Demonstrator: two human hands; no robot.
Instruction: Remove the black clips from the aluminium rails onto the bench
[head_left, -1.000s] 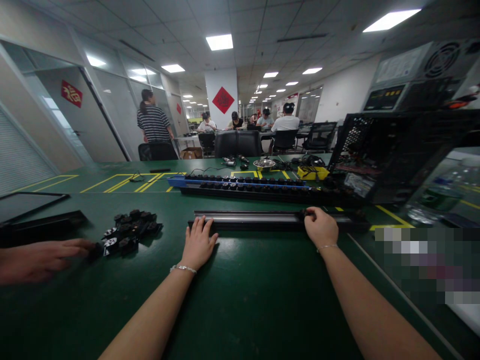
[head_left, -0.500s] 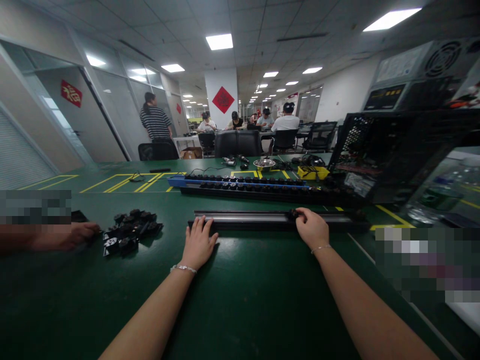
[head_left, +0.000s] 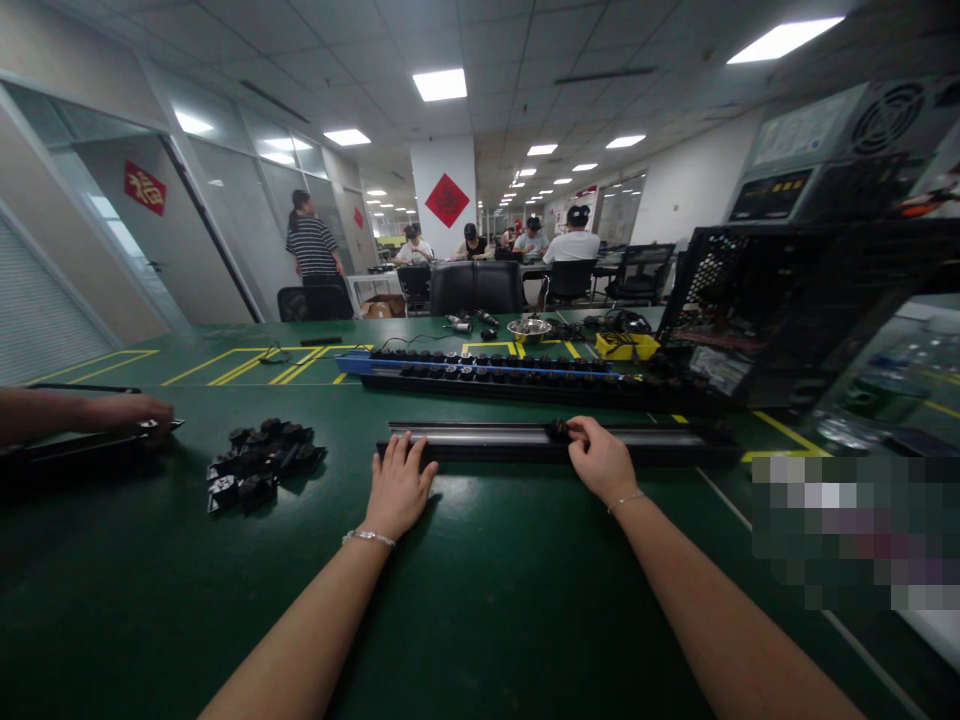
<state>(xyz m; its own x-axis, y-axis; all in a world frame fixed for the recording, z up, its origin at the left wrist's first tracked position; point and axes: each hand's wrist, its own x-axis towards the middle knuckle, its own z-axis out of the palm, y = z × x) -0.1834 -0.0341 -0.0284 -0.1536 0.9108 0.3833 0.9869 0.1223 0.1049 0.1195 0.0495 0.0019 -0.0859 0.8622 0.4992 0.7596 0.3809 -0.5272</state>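
black rail [head_left: 465,453] lay lengthwise across the green table [head_left: 480,580], a pale metallic strip [head_left: 487,434] running along its channel. the left hand [head_left: 399,490] was open, fingers spread, its fingertips resting on the rail's left end. the right hand [head_left: 602,460] was closed in a pinch on a small dark part [head_left: 557,430] at the channel, near the rail's middle. left of the rail, well apart from it, sat a pile of black parts [head_left: 262,460]. farther left, another person's hand [head_left: 142,412] was over a long dark piece [head_left: 82,445]; blur hid whether it gripped anything. beyond the rail lay a loaded rail [head_left: 480,383] with rows of small black parts and a blue strip [head_left: 356,364]. behind that were a metal bowl [head_left: 529,328] and a yellow tray [head_left: 626,350], with an open computer case [head_left: 802,300] to the right.
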